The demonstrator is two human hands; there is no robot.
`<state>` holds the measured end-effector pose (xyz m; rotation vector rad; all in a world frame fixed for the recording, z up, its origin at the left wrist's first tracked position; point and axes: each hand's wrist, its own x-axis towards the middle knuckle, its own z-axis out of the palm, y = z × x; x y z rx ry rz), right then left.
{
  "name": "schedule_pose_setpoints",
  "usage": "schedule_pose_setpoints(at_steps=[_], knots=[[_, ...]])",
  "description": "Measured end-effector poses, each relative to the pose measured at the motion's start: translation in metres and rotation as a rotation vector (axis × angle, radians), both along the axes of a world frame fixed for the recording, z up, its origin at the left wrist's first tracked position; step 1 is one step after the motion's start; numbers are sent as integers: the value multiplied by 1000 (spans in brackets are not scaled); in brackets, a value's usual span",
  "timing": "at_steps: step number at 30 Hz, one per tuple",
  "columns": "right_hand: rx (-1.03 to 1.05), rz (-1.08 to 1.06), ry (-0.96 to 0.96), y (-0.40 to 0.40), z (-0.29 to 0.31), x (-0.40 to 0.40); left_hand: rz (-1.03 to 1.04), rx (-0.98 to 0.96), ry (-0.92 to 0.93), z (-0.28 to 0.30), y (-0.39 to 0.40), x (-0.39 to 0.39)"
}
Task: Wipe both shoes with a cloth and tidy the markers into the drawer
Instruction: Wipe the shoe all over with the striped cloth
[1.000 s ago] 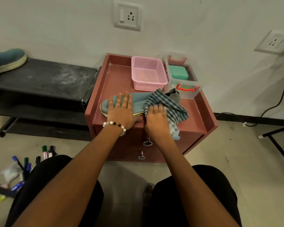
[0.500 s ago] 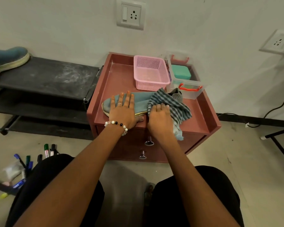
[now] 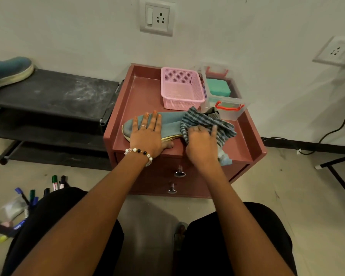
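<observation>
A blue shoe (image 3: 170,122) lies on its side on top of the reddish-brown drawer cabinet (image 3: 241,148). My left hand (image 3: 147,134) presses flat on the shoe's toe half, fingers straight. My right hand (image 3: 201,144) holds a blue checked cloth (image 3: 205,121) against the shoe's heel end, which the cloth hides. A second blue shoe (image 3: 6,71) sits on the black rack at the far left. Several markers (image 3: 31,196) lie scattered on the floor at the lower left. The cabinet's two drawers with chrome knobs (image 3: 179,173) are closed.
A pink mesh basket (image 3: 180,88) and a clear box with red handles (image 3: 226,102) stand at the back of the cabinet top. The black shoe rack (image 3: 54,96) is to the left. A black cable (image 3: 327,136) and a metal frame leg (image 3: 335,176) are on the right.
My right hand has slid with the cloth a little to the right along the shoe. My left hand stays pressed on the shoe.
</observation>
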<state>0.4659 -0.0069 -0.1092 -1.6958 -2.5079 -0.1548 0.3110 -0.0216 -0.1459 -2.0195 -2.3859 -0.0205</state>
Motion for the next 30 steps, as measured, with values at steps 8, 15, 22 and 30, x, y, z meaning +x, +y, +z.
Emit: schedule_pose_setpoints(at_steps=[8, 15, 22, 30], knots=[[-383, 124, 907, -6, 14, -4, -8, 7, 0, 1, -3, 0], [-733, -286, 2210, 3, 50, 36, -16, 26, 12, 1, -2, -1], [99, -427, 1692, 2, 48, 31, -22, 34, 20, 2, -3, 0], [-11, -17, 272, -13, -5, -26, -32, 35, 25, 2, -3, 0]])
